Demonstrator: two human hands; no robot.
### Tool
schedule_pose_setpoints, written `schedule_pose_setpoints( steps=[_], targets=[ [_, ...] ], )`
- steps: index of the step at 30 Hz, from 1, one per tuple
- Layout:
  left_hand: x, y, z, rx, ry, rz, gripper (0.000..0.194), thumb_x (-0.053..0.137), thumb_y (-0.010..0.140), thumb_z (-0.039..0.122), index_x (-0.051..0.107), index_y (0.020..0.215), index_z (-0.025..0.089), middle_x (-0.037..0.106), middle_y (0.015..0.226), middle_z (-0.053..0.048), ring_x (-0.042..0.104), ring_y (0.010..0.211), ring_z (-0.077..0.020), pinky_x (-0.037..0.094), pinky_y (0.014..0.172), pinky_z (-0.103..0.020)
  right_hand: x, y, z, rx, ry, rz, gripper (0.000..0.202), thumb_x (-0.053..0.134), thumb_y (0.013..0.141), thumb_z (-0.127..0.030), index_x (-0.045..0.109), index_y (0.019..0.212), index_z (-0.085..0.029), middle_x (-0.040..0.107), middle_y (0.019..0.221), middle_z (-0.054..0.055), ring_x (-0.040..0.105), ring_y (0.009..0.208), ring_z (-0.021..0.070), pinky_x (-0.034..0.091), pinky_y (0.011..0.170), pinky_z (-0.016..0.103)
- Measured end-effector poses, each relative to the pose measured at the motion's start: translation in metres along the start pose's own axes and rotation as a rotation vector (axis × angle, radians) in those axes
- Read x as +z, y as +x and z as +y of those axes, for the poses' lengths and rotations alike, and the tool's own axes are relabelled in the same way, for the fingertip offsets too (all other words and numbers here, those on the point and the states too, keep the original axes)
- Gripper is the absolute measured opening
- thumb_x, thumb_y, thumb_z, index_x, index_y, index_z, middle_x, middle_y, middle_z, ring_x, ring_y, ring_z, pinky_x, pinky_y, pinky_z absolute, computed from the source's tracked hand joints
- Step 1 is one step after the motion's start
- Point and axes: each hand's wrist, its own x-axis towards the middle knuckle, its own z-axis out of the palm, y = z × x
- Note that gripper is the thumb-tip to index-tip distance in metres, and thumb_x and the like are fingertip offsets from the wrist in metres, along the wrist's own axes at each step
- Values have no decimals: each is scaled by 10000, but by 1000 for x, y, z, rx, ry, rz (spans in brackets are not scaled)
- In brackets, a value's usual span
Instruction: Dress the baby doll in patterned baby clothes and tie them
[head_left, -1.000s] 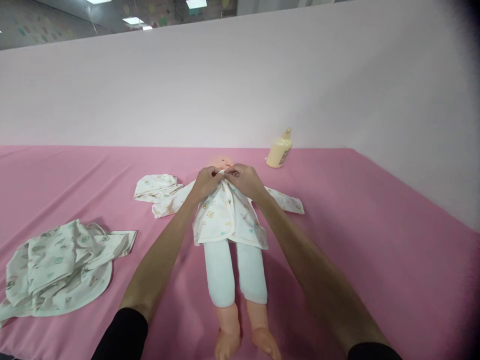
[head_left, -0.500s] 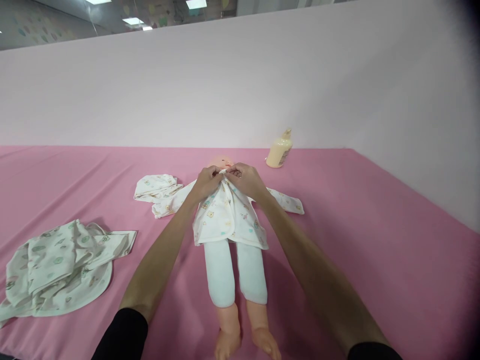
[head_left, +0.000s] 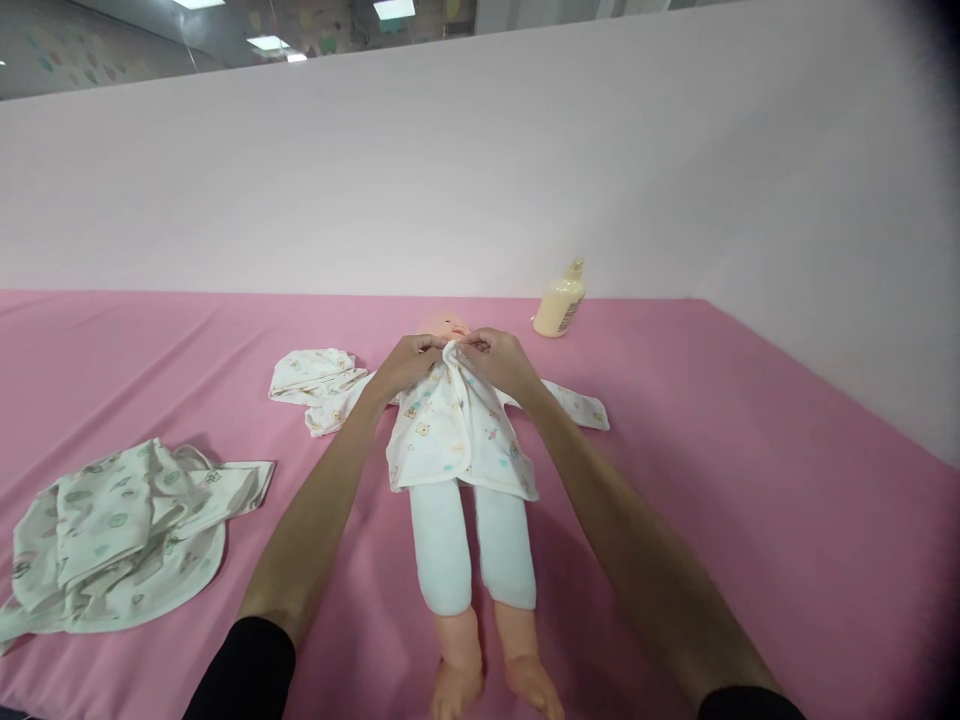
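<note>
Found broad room on the pink sheet (head_left: 750,480) between the right forearm (head_left: 630,520) and the white wall (head_left: 480,170). Met the pump bottle (head_left: 557,308) just before the wall, beyond the right hand (head_left: 501,360). Saw the way to the jacket (head_left: 439,450) flanked by both forearms, open over the doll's legs (head_left: 441,555). Hit folded cloth (head_left: 311,374) left of the left forearm (head_left: 315,530), plus a crumpled garment (head_left: 109,535) nearer, with bare sheet between.
</note>
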Motion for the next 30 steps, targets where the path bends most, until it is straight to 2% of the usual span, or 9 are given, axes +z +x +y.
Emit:
schedule_pose_setpoints(
  steps=[3, 6, 11, 13, 16, 20, 26, 30],
  targets=[
    [1, 1, -2, 64, 18, 4, 253, 623, 811, 317, 745, 980, 174, 725, 988, -56, 637, 857, -177, 482, 738, -271, -3, -1, -6, 82, 62, -46, 265, 602, 844, -377, 658, 671, -185, 638, 674, 8, 537, 618, 142, 403, 569, 260],
    [5, 5, -6, 128, 104, 67, 211, 604, 811, 275, 739, 931, 166, 726, 939, -48, 625, 826, -165, 472, 759, -276, 0, 1, -10, 147, 116, -22, 404, 597, 842, -477, 586, 565, -184, 540, 548, -4, 467, 530, 123, 348, 499, 253],
    [13, 10, -12, 252, 296, 201, 144, 567, 824, 226, 696, 807, 167, 709, 863, -33, 598, 795, -162, 446, 742, -284, 11, 10, -12, 228, 106, 23, 379, 666, 770, -383, 535, 472, -188, 488, 463, -11, 388, 456, 102, 304, 446, 250],
    [15, 11, -14, 287, 363, 232, 135, 565, 833, 214, 676, 772, 167, 703, 849, -37, 591, 810, -170, 439, 752, -295, 12, 13, -10, 268, 118, 14, 321, 676, 739, -300, 550, 468, -184, 522, 469, -3, 409, 455, 104, 322, 443, 246],
    [18, 13, -16, 317, 424, 275, 130, 588, 846, 217, 661, 750, 169, 699, 833, -43, 584, 826, -184, 429, 769, -312, 6, 17, -6, 360, 243, -49, 238, 683, 712, -205, 592, 495, -172, 618, 540, 34, 520, 518, 125, 409, 479, 235],
    [20, 14, -18, 355, 447, 323, 155, 605, 864, 219, 651, 722, 178, 700, 809, -37, 584, 810, -186, 429, 791, -323, -8, 16, -6, 436, 375, -159, 190, 707, 737, -171, 641, 559, -153, 678, 648, 67, 599, 611, 128, 487, 551, 215],
    [24, 14, -22, 370, 515, 354, 151, 591, 892, 219, 692, 781, 205, 721, 864, -29, 593, 891, -206, 435, 828, -330, -17, 10, -11, 429, 556, -265, 184, 770, 757, -161, 651, 618, -140, 656, 668, 50, 570, 607, 96, 508, 604, 209],
    [24, 15, -24, 402, 574, 354, 169, 580, 913, 255, 703, 812, 199, 722, 876, -39, 590, 895, -214, 431, 831, -336, -17, 9, -11, 405, 586, -275, 172, 776, 771, -162, 663, 647, -126, 647, 673, 52, 559, 606, 89, 498, 606, 216]
  ],
)
